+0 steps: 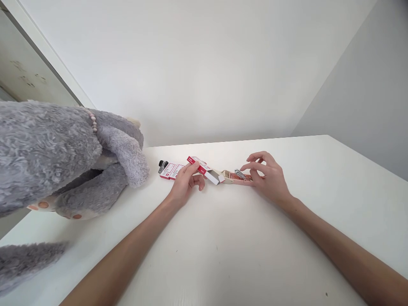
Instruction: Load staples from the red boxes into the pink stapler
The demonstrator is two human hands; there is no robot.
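Observation:
In my left hand [188,180] is a small red-and-white cardboard box [204,169], gripped between thumb and fingers. The box tilts down to the right, its near end open with a flap out. My right hand [267,174] is at the right end of a long, low pink-and-cream case [244,182], fingers curled in a pinch. Beside its fingertips a small bunch of silver metal strips [239,173], looking like staples, sits tilted in the case. Whether the fingertips grip the strips is hard to make out.
Left of my left hand lie more red-and-white boxes [172,171] and a small black object [162,165]. A large grey plush toy [121,157] with a bead string takes up the left of the white table [223,246]. A white wall [204,76] stands behind.

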